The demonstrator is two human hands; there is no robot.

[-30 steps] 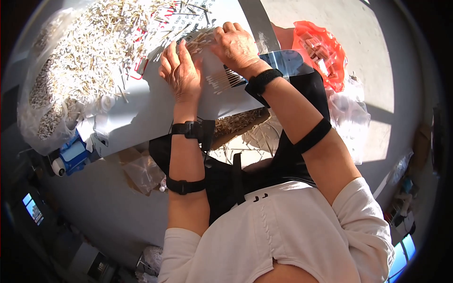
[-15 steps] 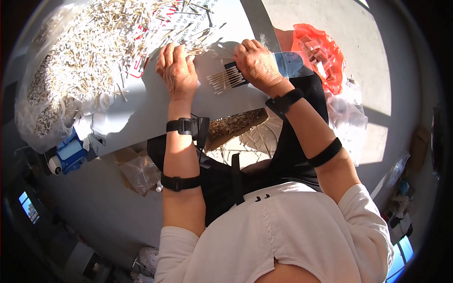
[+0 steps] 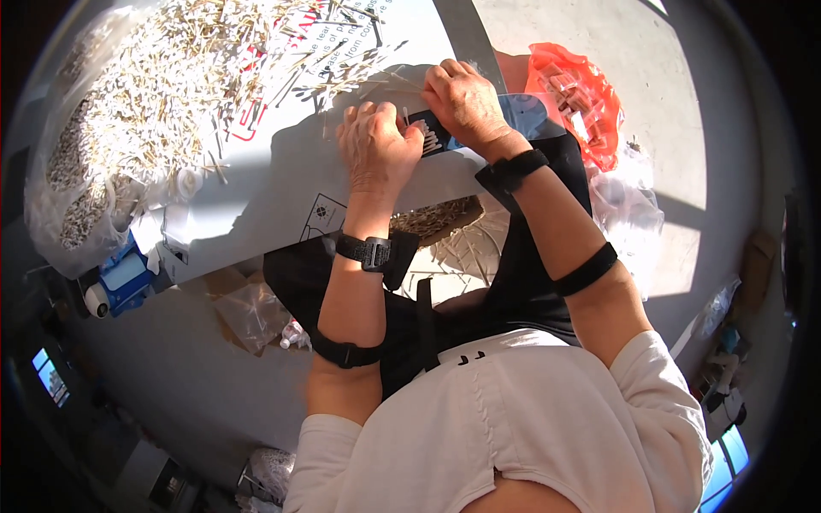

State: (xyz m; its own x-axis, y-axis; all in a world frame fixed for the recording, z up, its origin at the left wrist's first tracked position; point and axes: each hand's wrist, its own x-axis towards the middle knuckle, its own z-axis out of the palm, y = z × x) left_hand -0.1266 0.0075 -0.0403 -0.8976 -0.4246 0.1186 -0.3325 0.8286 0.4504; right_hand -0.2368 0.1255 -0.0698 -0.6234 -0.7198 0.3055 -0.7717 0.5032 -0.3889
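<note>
The cotton swabs (image 3: 162,103) have sticks that look like pale wood, with soft-looking, matt white tips. The table (image 3: 265,224) has a smooth surface. The red bag (image 3: 605,90) is of thin plastic, glossy and wrinkled; the clear bag (image 3: 53,218) looks also plastic and shiny. The shirt (image 3: 513,410) is of matt cloth.

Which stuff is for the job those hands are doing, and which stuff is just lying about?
Looks like part of the job:
The neat row of cotton swabs between the left hand and right hand
The big heap of loose swabs

Probably just lying about:
The red bag
The blue-and-white object
The clear plastic bag, lower left
</note>
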